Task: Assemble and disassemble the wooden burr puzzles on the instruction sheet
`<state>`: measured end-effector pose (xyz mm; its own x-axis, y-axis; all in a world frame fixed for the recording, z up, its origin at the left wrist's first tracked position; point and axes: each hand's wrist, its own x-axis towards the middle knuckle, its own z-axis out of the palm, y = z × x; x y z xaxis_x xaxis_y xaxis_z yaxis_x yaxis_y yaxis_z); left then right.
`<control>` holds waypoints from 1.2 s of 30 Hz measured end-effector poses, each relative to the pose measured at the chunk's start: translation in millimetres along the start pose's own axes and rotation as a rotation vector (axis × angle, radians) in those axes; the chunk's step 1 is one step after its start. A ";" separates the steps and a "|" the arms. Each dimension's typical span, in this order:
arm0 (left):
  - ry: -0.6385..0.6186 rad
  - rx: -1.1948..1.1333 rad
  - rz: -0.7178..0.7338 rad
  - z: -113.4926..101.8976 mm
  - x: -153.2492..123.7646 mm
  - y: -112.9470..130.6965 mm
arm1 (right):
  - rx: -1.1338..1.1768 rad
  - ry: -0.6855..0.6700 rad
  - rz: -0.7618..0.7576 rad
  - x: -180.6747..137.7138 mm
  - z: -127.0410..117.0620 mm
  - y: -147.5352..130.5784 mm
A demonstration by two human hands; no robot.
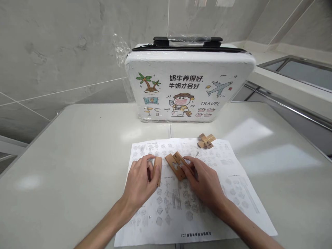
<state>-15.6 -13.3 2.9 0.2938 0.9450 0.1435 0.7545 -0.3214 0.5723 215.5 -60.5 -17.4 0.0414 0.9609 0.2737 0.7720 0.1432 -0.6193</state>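
Pale table [77, 145] fills the view, and standing at its far side is a white carry case [190, 83], wrapped in clear film, black handle up top, its printed face with a palm tree, a plane and the word TRAVEL turned toward the person. In front of it lies a big printed sheet [233, 193] of small diagrams, flat on the table, its bottom line of text upside down to the wearer.

Now the hands, both resting on that sheet. The left hand [140, 181] is curled around a single wooden bar [157, 169], fingers and thumb pinching it; the bar stands on its edge with its long axis running almost straight away from the person, the far end pointing toward the case. The right hand [204, 181] grips a pair of notched wooden bars [176, 165] lying side by side and touching, fingertips pressing on their near end; their long axis runs diagonally, the far end pointing up and to the left, the near end toward the right wrist. The two sets are near each other but apart.

Smallest of all: a little wooden cross [206, 140] of joined bars sits untouched on the sheet's far edge, well clear of both hands
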 end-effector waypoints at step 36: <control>-0.210 -0.078 0.308 -2.5 -6.6 3.4 | 0.174 -0.180 -0.242 -4.4 0.9 -11.2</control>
<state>-16.5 -20.5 5.8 0.6197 0.7695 0.1543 0.5678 -0.5753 0.5888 206.1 -66.2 -12.4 -0.2545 0.9183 0.3034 0.6251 0.3955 -0.6730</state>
